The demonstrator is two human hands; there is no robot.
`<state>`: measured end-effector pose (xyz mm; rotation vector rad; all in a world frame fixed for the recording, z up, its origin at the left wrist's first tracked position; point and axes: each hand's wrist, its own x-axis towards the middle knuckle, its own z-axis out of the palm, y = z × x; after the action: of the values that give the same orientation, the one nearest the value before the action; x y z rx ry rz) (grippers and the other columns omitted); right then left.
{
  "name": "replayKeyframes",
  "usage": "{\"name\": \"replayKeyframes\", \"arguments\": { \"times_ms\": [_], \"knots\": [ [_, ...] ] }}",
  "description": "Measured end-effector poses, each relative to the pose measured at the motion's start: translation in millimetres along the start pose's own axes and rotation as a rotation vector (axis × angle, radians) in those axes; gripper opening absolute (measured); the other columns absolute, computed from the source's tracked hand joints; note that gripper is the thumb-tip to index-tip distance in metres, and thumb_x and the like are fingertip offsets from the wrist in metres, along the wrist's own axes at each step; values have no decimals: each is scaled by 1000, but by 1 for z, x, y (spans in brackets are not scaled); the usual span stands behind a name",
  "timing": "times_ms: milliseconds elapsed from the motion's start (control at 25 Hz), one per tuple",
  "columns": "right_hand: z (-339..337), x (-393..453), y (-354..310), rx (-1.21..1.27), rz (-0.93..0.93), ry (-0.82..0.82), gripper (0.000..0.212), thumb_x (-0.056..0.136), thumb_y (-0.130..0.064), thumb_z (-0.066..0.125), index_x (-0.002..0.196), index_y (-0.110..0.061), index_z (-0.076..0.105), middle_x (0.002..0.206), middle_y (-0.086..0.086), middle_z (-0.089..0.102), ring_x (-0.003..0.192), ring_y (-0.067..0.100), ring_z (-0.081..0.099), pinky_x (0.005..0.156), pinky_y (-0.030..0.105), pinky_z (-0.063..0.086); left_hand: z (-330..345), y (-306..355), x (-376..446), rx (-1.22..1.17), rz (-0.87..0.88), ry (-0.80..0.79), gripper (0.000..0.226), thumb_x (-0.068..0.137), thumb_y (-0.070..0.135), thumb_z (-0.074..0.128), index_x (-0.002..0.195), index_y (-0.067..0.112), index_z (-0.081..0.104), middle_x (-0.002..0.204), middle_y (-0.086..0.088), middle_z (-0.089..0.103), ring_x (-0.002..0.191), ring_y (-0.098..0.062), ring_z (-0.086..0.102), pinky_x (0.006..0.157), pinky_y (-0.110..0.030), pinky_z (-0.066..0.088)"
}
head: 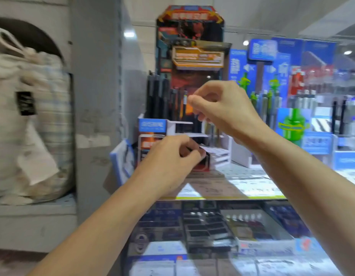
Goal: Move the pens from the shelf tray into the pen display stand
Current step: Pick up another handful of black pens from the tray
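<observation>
The pen display stand is a tall dark card with orange print and white tiers at its foot. It stands at the left end of the shelf, with black pens upright in its rows. My right hand is raised in front of the stand. Its thumb and forefinger pinch the top of a black pen in a middle row. My left hand is lower, at the stand's front, with its fingers curled round something dark that looks like pens. Blur hides the details.
Blue and green pen displays fill the shelf to the right. A grey upright post and a cloth bag are on the left. Below the shelf edge, dark trays of stationery sit on the lower level.
</observation>
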<state>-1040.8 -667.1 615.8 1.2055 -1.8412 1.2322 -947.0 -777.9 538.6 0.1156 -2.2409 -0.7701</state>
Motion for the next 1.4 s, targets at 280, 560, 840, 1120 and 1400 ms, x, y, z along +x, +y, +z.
{"name": "replayKeyframes", "arguments": {
  "times_ms": [280, 560, 840, 1120, 1400],
  "knots": [
    [-167, -86, 65, -109, -26, 203, 10, 92, -13, 70, 100, -8, 72, 79, -3, 70, 69, 6, 64, 74, 30, 57, 141, 107, 4, -346, 266, -89, 12, 89, 37, 68, 96, 29, 72, 81, 12, 73, 73, 1, 62, 69, -16, 47],
    [-418, -206, 219, -414, 236, 331, 12, 91, -12, 70, 103, -12, 71, 87, 0, 73, 77, 11, 67, 79, 37, 57, 363, 300, -3, -542, 429, -323, 11, 88, 36, 70, 97, 31, 72, 80, 16, 72, 72, 6, 63, 62, -6, 42],
    [-666, -278, 410, -490, 746, 284, 21, 89, -23, 71, 107, -13, 68, 91, 5, 73, 76, 17, 66, 59, 22, 49, 622, 499, 8, -457, 350, -524, 23, 91, 32, 70, 109, 18, 71, 100, 1, 72, 91, -12, 64, 73, -21, 42],
    [-806, -282, 577, -537, 881, 185, 20, 91, -23, 70, 107, -13, 65, 96, 8, 72, 83, 21, 70, 67, 35, 59, 830, 598, 67, -296, 309, -601, 29, 92, 39, 66, 114, 20, 67, 119, -3, 68, 107, -21, 62, 86, -29, 48],
    [-880, -211, 754, -583, 770, -26, 24, 91, -25, 72, 110, -11, 70, 107, 6, 69, 93, 20, 67, 72, 29, 56, 978, 650, 187, 43, 302, -489, 54, 94, 49, 59, 136, 17, 51, 138, -11, 52, 124, -33, 51, 99, -51, 48]
  ]
}}
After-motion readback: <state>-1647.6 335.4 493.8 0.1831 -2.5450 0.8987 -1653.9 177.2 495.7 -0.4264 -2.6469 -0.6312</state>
